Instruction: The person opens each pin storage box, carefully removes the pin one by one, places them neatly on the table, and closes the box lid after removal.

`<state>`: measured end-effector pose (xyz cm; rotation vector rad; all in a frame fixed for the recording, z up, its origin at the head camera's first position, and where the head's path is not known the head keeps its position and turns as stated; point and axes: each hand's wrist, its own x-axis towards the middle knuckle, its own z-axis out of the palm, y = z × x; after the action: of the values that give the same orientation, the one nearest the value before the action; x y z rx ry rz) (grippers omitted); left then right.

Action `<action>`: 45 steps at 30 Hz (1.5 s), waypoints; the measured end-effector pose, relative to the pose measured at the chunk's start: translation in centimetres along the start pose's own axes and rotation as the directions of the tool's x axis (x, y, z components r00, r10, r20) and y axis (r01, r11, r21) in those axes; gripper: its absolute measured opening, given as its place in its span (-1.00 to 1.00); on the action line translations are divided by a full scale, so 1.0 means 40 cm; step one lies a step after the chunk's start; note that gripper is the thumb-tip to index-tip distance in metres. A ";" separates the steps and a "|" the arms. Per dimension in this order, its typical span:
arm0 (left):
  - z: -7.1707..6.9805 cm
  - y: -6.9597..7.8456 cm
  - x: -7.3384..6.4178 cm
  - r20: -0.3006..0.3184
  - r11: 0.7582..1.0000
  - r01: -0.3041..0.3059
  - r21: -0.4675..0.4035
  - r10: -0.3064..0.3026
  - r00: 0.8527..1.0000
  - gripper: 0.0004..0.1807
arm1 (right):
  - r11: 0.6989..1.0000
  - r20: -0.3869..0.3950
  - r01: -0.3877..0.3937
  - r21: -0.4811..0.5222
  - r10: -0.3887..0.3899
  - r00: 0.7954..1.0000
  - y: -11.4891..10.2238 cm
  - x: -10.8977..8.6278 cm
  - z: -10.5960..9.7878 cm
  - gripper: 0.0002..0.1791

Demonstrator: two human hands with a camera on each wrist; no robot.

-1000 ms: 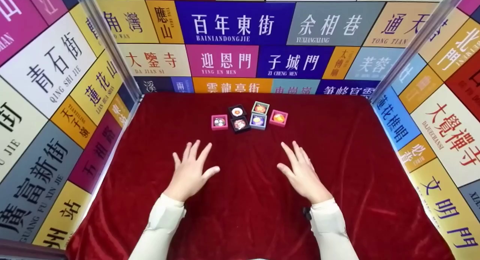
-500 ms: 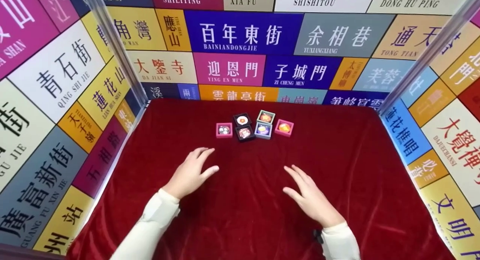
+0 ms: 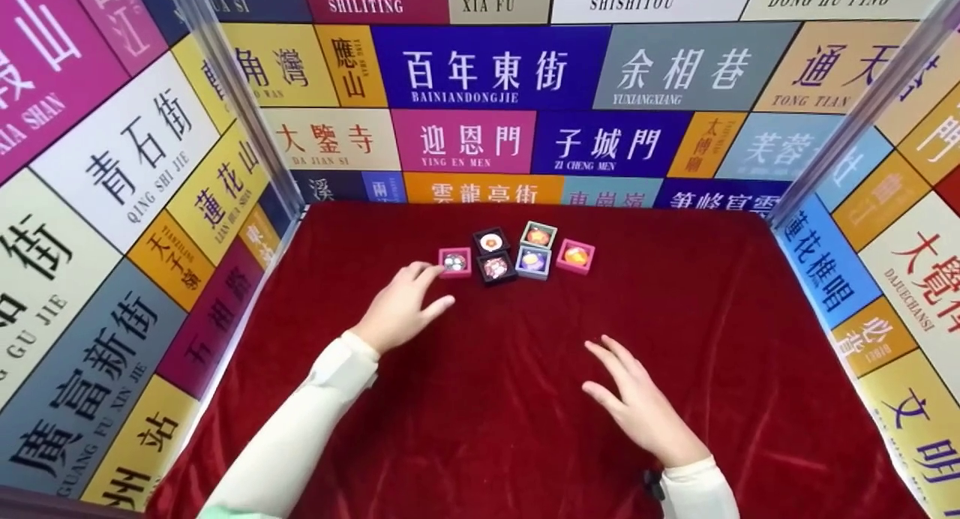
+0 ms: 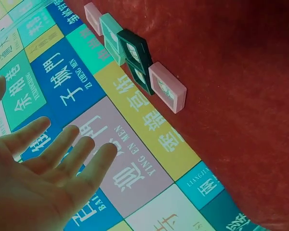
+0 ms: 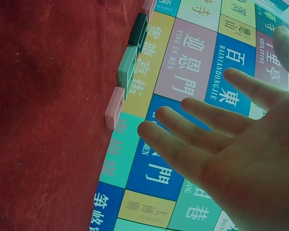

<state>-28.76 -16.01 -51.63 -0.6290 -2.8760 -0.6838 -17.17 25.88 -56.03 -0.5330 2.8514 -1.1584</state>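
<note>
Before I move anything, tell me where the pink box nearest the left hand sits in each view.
Head: the left pink box is above centre, at the left end of the row, by the left hand.
Left wrist: upper half, just right of centre, the largest-looking box.
Right wrist: at the top edge near the middle, cut off by the frame.
Shared landmark: the YING EN MEN sign, in all three.
</note>
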 end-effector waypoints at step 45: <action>0.178 -0.167 0.310 0.042 0.985 0.145 0.093 -0.149 0.988 -0.18 | 0.994 -0.144 -0.108 -0.015 0.105 0.984 0.054 -0.149 0.036 -0.34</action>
<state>-42.95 -13.66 -58.10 -0.4304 -3.0016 -0.5602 -12.00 28.24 -59.20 -0.3050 2.9739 -1.1942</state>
